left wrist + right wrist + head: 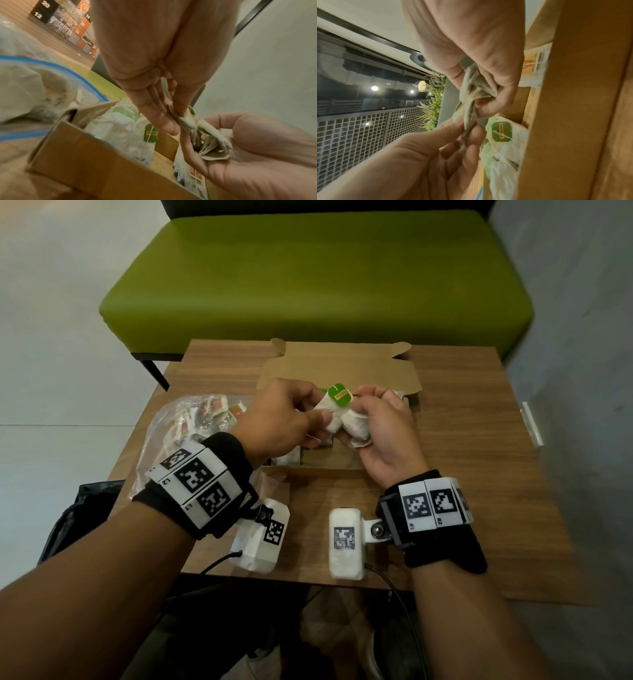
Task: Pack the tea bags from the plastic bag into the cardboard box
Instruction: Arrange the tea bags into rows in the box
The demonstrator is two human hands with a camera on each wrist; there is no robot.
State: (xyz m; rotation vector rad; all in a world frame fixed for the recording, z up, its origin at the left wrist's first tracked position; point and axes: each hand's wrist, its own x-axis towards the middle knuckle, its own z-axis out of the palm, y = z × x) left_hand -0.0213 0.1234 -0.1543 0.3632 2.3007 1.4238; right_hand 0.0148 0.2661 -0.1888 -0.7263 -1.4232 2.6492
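Observation:
Both hands meet above the open cardboard box [337,369] at the table's middle. My left hand [291,419] pinches one end of a bunch of white tea bags [346,419] with a green tag [339,395]. My right hand [376,426] cups and grips the other end. In the left wrist view the left fingers [164,121] pinch the crumpled tea bags [209,146] lying in the right palm [248,155]. The right wrist view shows the same tea bags [471,93] held between both hands. More tea bags [123,132] lie inside the box [77,148]. The clear plastic bag [188,426] with tea bags lies left of the box.
The small wooden table [462,474] stands before a green bench [318,278]. A black bag [82,518] sits at the table's left front corner. A grey wall [582,371] runs close along the right side.

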